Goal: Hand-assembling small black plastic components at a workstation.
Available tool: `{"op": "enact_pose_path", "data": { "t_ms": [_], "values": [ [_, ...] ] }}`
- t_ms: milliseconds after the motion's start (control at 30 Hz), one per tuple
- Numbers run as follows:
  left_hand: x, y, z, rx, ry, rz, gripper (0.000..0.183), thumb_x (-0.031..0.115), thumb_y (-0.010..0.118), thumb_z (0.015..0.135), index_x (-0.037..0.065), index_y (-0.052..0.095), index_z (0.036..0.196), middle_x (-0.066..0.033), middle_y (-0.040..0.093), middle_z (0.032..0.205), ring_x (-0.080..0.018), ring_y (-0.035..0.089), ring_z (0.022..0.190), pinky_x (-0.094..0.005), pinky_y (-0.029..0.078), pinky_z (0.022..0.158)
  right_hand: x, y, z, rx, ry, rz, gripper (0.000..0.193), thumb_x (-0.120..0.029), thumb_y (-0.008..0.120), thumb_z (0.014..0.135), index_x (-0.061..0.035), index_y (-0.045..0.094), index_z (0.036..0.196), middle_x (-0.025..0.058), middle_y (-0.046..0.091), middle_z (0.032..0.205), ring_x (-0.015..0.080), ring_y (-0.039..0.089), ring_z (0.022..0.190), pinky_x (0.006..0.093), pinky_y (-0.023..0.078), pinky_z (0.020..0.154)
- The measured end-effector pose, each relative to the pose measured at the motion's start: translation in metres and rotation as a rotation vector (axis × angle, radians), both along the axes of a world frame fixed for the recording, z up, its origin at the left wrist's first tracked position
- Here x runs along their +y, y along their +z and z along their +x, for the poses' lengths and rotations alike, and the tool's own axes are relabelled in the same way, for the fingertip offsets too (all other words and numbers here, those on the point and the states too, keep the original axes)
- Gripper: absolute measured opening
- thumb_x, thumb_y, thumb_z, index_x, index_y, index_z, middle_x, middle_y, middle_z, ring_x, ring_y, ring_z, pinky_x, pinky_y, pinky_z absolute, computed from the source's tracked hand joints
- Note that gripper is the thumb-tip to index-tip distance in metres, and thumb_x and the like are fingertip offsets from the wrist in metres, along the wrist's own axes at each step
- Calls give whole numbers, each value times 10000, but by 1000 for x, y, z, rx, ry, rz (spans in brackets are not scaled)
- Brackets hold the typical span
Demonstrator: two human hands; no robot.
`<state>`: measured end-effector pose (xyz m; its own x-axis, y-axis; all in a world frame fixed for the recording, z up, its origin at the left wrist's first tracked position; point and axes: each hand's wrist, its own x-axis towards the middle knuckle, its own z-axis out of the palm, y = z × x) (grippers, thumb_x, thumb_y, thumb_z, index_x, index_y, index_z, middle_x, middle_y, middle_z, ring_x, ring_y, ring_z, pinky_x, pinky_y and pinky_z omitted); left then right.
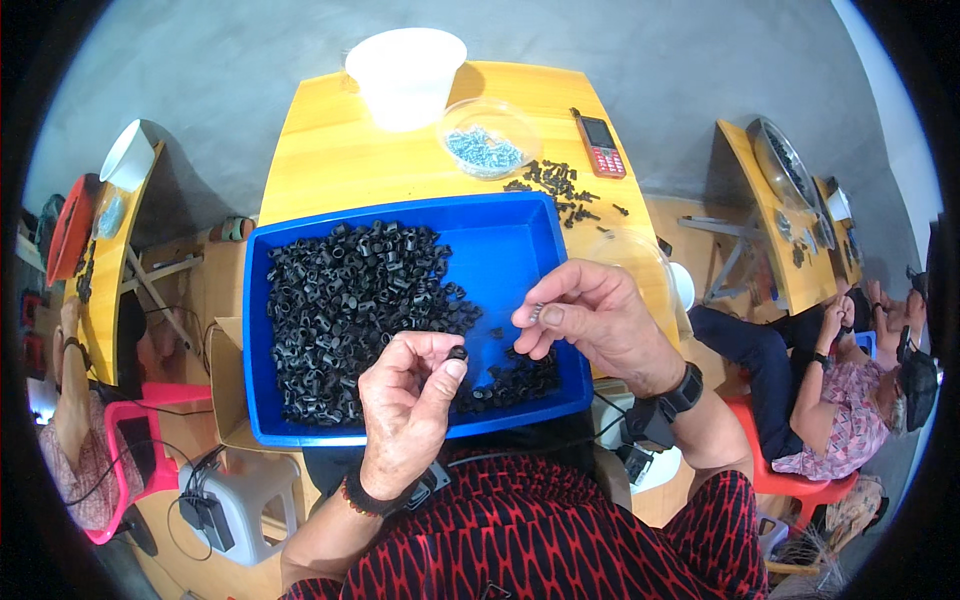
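My left hand (408, 400) pinches a small black plastic part (457, 353) between thumb and forefinger, over the near side of a blue tray (400, 437). To its right, my right hand (600, 325) is closed in a pinch on a small grey spring (537, 312), above the tray's right part. Loose black plastic parts (345, 310) are heaped across the left of the tray. A smaller group of black pieces (515, 385) lies under my hands at the near right. The two held pieces are apart from each other.
Beyond the tray, a yellow table (340, 150) bears a white tub (408, 85), a clear bowl (487, 150) of small bluish pieces, scattered black pieces (560, 185) and a red phone (602, 150). People sit at tables on both sides, one on a red chair (790, 485) at right.
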<state>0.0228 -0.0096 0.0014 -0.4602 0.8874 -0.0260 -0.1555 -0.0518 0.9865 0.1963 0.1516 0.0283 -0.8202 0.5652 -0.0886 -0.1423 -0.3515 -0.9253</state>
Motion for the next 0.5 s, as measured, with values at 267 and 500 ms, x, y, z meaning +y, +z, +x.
{"op": "enact_pose_path", "data": {
  "t_ms": [267, 500],
  "values": [
    [-1, -3, -2, 4, -13, -10, 164, 23, 686, 910, -10, 644, 1065, -27, 666, 926, -66, 584, 822, -217, 477, 763, -9, 1, -9, 0, 4, 19, 143, -47, 650, 947, -12, 645, 1085, 140, 717, 1006, 221, 727, 868, 305, 608, 722],
    [-4, 0, 0, 2, -15, -13, 139, 16, 681, 910, -29, 662, 1040, 9, 623, 843, -45, 525, 741, -203, 458, 685, -27, -13, -22, -55, -52, 147, 115, -46, 702, 914, -18, 701, 1026, 35, 694, 918, 81, 650, 750, 217, 552, 678]
  ]
}}
